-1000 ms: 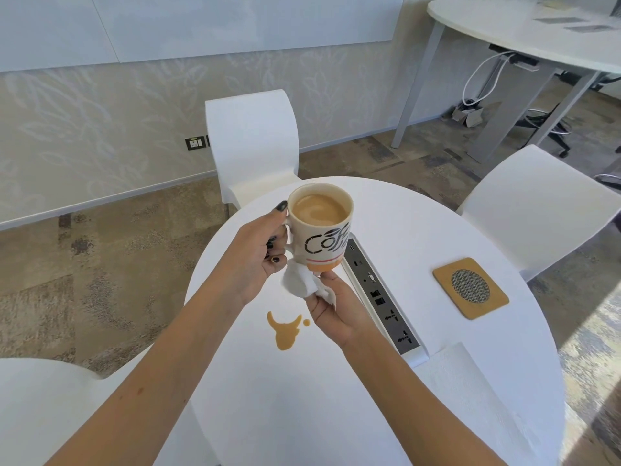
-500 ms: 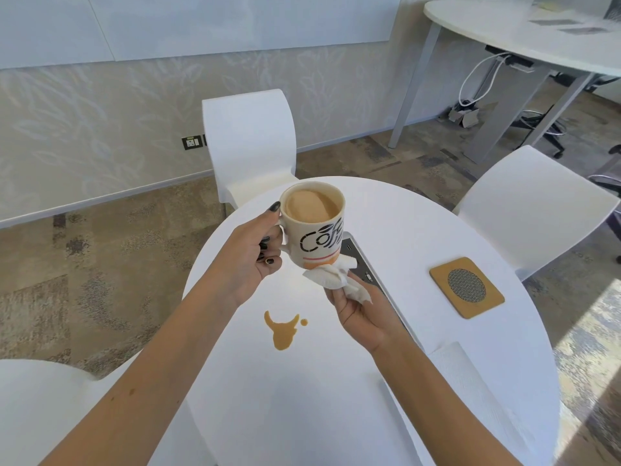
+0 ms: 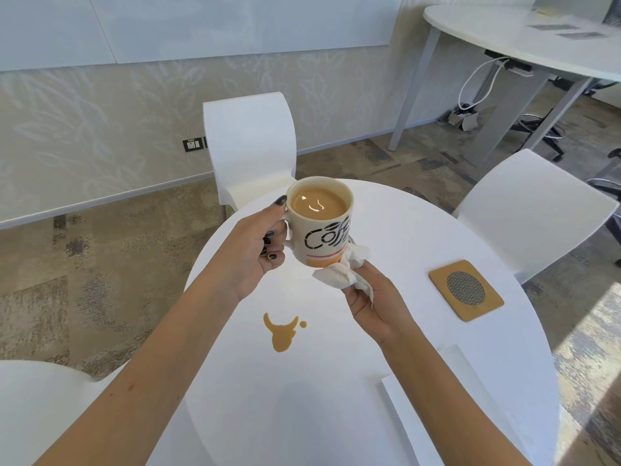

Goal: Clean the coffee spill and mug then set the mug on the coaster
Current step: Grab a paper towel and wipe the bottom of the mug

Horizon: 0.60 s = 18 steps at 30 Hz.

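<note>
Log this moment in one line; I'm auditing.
left hand: holds mug | right hand: tissue wiping mug | spill: uncleaned | coaster: empty

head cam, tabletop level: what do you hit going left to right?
left hand → coffee spill → mug → right hand holding the tissue → coaster

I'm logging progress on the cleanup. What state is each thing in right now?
mug: lifted off the table, upright, nearly full of coffee
left hand: fingers closed on the mug's handle
right hand: gripping the tissue
tissue: crumpled, pressed to the mug's lower side
coffee spill: not yet wiped, on the table
coaster: flat on the table, nothing on it
</note>
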{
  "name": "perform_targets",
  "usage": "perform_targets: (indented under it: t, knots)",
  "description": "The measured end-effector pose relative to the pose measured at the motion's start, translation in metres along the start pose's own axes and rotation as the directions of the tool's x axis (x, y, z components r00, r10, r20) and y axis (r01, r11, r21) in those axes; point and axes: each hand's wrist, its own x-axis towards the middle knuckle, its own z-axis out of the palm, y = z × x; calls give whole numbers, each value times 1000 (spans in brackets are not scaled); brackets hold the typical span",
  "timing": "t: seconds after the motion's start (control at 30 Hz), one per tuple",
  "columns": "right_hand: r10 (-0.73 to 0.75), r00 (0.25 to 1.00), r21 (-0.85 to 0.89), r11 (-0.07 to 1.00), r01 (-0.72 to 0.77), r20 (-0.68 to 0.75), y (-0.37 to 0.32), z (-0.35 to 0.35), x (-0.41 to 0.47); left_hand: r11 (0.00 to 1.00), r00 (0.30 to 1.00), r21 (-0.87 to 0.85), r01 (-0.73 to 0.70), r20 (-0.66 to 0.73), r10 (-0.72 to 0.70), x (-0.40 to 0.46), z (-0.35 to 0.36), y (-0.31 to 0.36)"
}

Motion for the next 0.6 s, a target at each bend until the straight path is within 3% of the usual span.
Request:
perform_targets:
  t: [0.27, 0.6]
  knots:
    - [-116, 992, -209, 973, 101, -57, 2, 0, 10, 1000, 1000, 11, 23, 12, -23, -3, 2, 0]
    - [-97, 995, -81, 992, 97, 4, 18, 19, 21, 999, 998, 38, 20, 60, -22, -4, 13, 0]
